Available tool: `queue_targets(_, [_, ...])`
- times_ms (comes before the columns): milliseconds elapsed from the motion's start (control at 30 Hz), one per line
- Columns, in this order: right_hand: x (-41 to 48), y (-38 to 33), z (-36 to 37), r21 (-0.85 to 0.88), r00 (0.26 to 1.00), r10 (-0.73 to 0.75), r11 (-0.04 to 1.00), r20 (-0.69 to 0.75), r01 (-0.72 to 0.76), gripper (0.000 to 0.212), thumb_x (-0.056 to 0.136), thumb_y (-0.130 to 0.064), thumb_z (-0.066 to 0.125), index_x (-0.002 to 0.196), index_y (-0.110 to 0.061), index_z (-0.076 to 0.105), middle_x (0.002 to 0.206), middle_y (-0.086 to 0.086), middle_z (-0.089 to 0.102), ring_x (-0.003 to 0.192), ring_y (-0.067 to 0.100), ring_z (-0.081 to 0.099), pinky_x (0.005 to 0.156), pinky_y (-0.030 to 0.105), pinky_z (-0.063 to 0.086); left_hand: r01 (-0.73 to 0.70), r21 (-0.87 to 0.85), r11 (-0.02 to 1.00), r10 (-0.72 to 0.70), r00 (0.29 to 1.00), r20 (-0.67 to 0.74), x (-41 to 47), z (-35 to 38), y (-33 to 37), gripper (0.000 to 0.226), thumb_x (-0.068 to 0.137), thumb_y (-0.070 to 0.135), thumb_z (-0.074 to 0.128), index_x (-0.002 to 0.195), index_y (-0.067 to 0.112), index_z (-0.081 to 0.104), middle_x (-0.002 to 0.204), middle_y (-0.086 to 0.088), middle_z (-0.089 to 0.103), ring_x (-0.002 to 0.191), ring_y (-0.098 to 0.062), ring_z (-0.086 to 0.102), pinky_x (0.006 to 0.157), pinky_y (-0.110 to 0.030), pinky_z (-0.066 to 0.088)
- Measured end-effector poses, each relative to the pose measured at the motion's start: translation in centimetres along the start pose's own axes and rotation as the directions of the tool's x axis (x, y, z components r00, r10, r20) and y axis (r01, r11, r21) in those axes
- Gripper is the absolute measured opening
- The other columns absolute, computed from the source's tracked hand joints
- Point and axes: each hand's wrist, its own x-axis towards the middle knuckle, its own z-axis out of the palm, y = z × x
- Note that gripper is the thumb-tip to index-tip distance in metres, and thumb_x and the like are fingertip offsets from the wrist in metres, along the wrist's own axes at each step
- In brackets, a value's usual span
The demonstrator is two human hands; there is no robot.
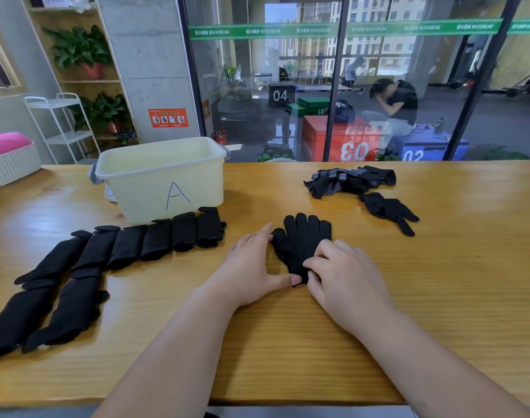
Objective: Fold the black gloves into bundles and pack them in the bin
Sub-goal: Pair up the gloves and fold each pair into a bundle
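A black glove [303, 245] lay flat at the centre of the desk [438, 267], fingers pointing away. The left hand [251, 267] lay spread beside it, thumb against the cuff. The right hand [345, 276] pinched the cuff edge with curled fingers. This looked like the start of a fold, so the next move would be rolling the cuff toward the fingertips. Folded bundles [155, 239] lined the left, in front of the bin [161, 176], and loose gloves [348, 181] waited at upper right.

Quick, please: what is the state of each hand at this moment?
Left hand: open, straight fingers and thumb touching the flat glove.
Right hand: fingers curled, pinching the cuff of that glove.
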Motion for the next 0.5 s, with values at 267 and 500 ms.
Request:
queue_targets(267, [0.1, 0.4, -0.7, 0.201, 0.985, 0.146, 0.966, 0.096, -0.163, 0.029, 0.103, -0.037, 0.052, 0.118, -0.035, 0.077, 0.097, -0.022, 0.059, 0.093, 0.003, 0.054, 0.077, 0.027, 0.05, -0.031, 0.022, 0.999, 0.031, 1.0, 0.004, 0.1, 0.2, -0.5, 0.119, 0.076, 0.087, 0.068, 0.169, 0.034, 0.016, 0.169, 0.01, 0.034, 0.16, -0.017, 0.018, 0.129, -0.05, 0.026])
queue_targets(500, [0.1, 2.6, -0.5, 0.217, 0.932, 0.27, 0.921, 0.241, -0.323, 0.022, 0.101, -0.043, 0.063, 0.122, -0.045, 0.071, 0.108, -0.025, 0.054, 0.11, 0.003, 0.046, 0.092, 0.027, 0.046, -0.049, 0.009, 0.999, 0.049, 0.999, -0.012, 0.2, 0.3, -0.8, 0.079, 0.094, 0.083, 0.047, 0.16, 0.04, 0.042, 0.166, 0.014, 0.038, 0.158, -0.013, 0.019, 0.13, -0.05, 0.023])
